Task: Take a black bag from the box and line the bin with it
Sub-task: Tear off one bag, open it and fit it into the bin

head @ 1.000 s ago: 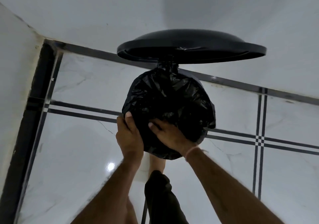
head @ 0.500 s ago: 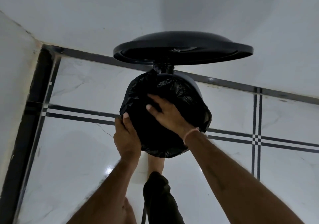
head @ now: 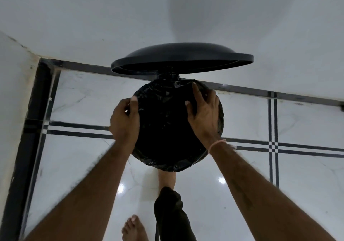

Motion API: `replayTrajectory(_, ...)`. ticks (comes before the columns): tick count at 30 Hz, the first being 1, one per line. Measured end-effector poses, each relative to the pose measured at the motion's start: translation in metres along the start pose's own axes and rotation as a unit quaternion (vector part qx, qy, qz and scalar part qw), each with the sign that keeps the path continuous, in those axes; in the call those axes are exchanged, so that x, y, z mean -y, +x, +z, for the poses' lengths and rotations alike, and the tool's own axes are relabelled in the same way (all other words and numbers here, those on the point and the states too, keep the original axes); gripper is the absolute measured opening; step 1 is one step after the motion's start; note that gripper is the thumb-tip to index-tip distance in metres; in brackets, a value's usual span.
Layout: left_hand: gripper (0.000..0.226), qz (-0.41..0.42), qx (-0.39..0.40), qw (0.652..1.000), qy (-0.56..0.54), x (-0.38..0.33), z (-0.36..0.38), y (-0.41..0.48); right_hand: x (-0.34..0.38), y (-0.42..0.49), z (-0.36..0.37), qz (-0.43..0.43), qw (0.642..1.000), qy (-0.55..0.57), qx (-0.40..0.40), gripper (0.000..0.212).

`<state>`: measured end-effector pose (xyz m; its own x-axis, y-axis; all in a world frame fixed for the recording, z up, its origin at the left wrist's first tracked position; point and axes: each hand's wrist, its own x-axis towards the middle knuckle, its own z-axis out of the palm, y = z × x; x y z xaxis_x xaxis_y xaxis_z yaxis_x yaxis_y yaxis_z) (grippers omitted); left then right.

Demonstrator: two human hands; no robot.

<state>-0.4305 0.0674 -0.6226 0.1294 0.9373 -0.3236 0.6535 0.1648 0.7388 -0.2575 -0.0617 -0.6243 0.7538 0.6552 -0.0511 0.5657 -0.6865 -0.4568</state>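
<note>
Your crinkled black plastic bag (head: 163,129) already sits in the round black pedal bin (head: 167,76), its edge folded over the rim; only tidying looks left. Its mouth faces up at you, with the long axis running straight down. Your left hand (head: 124,121) grips the left edge. Your right hand (head: 203,118) lies spread across the far-right rim, perhaps pinching.

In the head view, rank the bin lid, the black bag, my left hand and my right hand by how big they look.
1. black bag, covering the most area
2. lid, wider but thin
3. right hand and left hand look alike; no ranking
</note>
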Motion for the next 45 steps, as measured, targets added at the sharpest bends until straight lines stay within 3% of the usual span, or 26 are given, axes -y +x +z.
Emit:
replayTrajectory(3, 0.038, -0.038, 0.022, 0.997, -0.065, -0.009, 0.005, 0.019, -0.001, 0.012, -0.005, 0.015, 0.999, -0.045, 0.001, 0.050)
replayTrajectory(7, 0.037, -0.120, 0.069, 0.978, -0.157, -0.012, 0.003, 0.038, -0.001, 0.036, -0.014, 0.116, 0.987, 0.096, 0.055, 0.041)
replayTrajectory(11, 0.023, -0.228, 0.136, 0.939, -0.219, -0.017, 0.000, 0.054, -0.010, 0.057, -0.013, 0.262, 0.904, 0.319, 0.113, 0.045)
replayTrajectory(14, 0.045, -0.302, 0.163, 0.910, -0.233, -0.016, -0.003, 0.065, -0.020, 0.058, -0.021, 0.280, 0.879, 0.366, 0.122, 0.040)
replayTrajectory(16, 0.048, -0.297, 0.167, 0.914, -0.221, -0.012, -0.005, 0.064, -0.028, 0.054, -0.026, 0.293, 0.871, 0.373, 0.128, 0.042)
replayTrajectory(19, 0.028, -0.236, 0.158, 0.934, -0.218, -0.005, -0.010, 0.054, -0.041, 0.038, -0.036, 0.310, 0.862, 0.377, 0.136, 0.050)
replayTrajectory(22, 0.027, -0.199, 0.179, 0.938, -0.220, 0.005, -0.020, 0.038, -0.046, 0.019, -0.047, 0.317, 0.863, 0.372, 0.126, 0.038)
replayTrajectory(24, 0.029, -0.202, 0.203, 0.934, -0.215, 0.012, -0.026, 0.031, -0.049, 0.006, -0.048, 0.324, 0.862, 0.371, 0.121, 0.033)
replayTrajectory(28, 0.024, -0.233, 0.233, 0.920, -0.211, 0.023, -0.033, 0.027, -0.055, -0.007, -0.047, 0.397, 0.807, 0.418, 0.125, 0.028)
replayTrajectory(31, 0.019, -0.248, 0.235, 0.915, -0.214, 0.026, -0.034, 0.024, -0.052, -0.002, -0.047, 0.429, 0.781, 0.433, 0.136, 0.037)
replayTrajectory(34, 0.024, -0.260, 0.220, 0.909, -0.242, 0.027, -0.033, 0.022, -0.059, 0.001, -0.039, 0.430, 0.767, 0.438, 0.188, 0.058)
replayTrajectory(37, 0.036, -0.265, 0.236, 0.905, -0.234, 0.029, -0.029, 0.017, -0.061, 0.002, -0.034, 0.414, 0.764, 0.446, 0.215, 0.058)
replayTrajectory(40, 0.033, -0.268, 0.231, 0.907, -0.228, 0.026, -0.026, 0.013, -0.060, 0.006, -0.034, 0.403, 0.758, 0.461, 0.223, 0.059)
replayTrajectory(42, 0.031, -0.272, 0.216, 0.907, -0.238, 0.026, -0.024, 0.012, -0.059, 0.002, -0.036, 0.414, 0.752, 0.473, 0.199, 0.055)
replayTrajectory(45, 0.032, -0.287, 0.206, 0.890, -0.288, 0.027, -0.024, 0.002, -0.056, -0.020, -0.033, 0.399, 0.795, 0.452, 0.060, 0.039)
